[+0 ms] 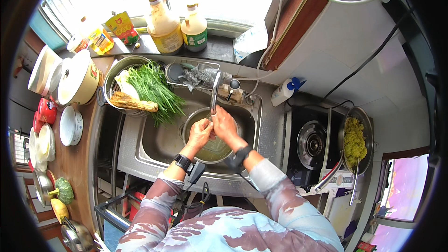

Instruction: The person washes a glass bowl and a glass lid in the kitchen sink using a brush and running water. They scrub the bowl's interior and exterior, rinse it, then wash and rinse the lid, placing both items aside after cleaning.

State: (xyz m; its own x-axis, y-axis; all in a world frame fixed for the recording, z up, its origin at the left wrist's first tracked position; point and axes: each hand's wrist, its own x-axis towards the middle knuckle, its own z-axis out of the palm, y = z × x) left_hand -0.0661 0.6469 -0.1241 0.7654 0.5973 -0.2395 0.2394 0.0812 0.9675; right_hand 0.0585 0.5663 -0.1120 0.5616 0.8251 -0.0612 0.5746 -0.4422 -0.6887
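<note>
My left hand [199,133] and my right hand [225,123] meet under the end of the chrome faucet [215,92]. Both have curled fingers, and whether anything lies between them cannot be told. Below them a round metal basin [206,161] of cloudy water sits in the stainless steel sink [159,147]. Beside the left hand, long green chives [154,85] hang over the sink from a metal pot [115,68]. A pale leafy vegetable [126,83] and a bamboo pot brush [134,102] rest on that pot too.
Scouring pads [201,77] fill a wire rack behind the sink. To the right stand a white bottle [282,92], a gas stove [311,145] and a pan [369,140] of yellow food. Sauce jugs [166,36] line the sill. Bowls [71,126] and a green pumpkin [64,189] occupy the left counter.
</note>
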